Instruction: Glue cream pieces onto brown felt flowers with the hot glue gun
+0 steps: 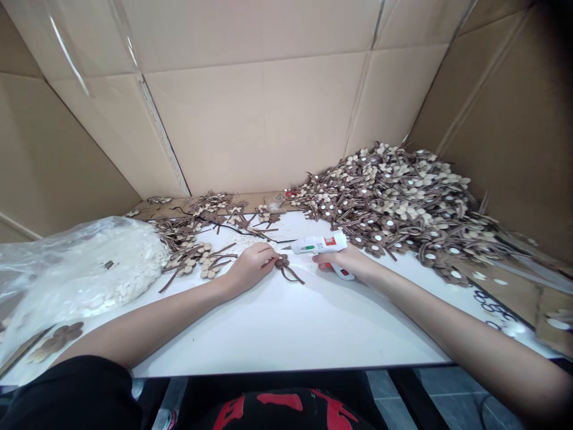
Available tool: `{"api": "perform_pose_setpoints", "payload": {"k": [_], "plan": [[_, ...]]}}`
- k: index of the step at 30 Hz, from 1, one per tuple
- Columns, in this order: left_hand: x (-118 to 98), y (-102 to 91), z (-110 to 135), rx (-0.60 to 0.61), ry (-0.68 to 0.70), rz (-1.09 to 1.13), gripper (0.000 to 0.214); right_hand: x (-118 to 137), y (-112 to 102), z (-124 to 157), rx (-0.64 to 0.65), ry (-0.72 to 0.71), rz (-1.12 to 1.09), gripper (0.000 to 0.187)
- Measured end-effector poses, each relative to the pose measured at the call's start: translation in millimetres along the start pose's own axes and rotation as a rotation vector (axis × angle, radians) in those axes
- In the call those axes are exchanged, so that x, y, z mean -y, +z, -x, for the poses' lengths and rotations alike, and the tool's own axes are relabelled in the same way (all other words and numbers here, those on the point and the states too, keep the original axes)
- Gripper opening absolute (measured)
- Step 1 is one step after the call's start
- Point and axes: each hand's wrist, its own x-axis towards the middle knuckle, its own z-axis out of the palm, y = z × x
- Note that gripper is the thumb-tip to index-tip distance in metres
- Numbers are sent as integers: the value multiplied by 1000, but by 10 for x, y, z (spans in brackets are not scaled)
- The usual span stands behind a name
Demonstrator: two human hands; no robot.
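Observation:
In the middle of the white table, my left hand (253, 267) pinches the edge of a brown flower (283, 261) whose two thin strips trail to the right over the tabletop. My right hand (342, 261) is wrapped round the handle of a white hot glue gun (319, 243) with orange parts. The gun's nozzle points left and stands just above the flower; whether it touches cannot be made out. Behind my left hand lie loose beige and brown flowers (208, 263) with strips.
A clear plastic bag (111, 263) of small white discs stands at the left. A large heap of brown and beige flowers (394, 197), many with white dots, fills the back right. Cardboard walls (264, 113) enclose the table (286, 334). A black cord (224, 226) crosses the back.

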Motion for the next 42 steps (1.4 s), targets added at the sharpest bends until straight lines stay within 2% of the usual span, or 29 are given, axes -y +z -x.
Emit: {"api": "perform_pose_setpoints", "payload": {"k": [7,12,17,24,29,36,39,42], "plan": [[-70,-31,12,-19,-4,4,21,-8,1,4,-18,8,-10,14],[-113,-56,2,11,-6,24,22,-10,2,5,-21,19,-17,10],[-90,-31,2,11,7,40,20,-51,-4,-21,-33,-8,-26,19],[-59,-9,12,19,5,68,21,-53,-6,-33,-49,3,-17,20],[-48,-9,15,21,-11,83,23,-15,-1,-8,-59,33,-4,17],[-46,-18,-1,82,24,77,24,-4,5,-7,-78,55,5,15],[-54,-44,-5,83,-21,106,23,-18,3,-8,-68,32,-20,19],[-62,-69,-18,47,-97,141,20,-50,-9,-13,-40,16,-15,14]]}}
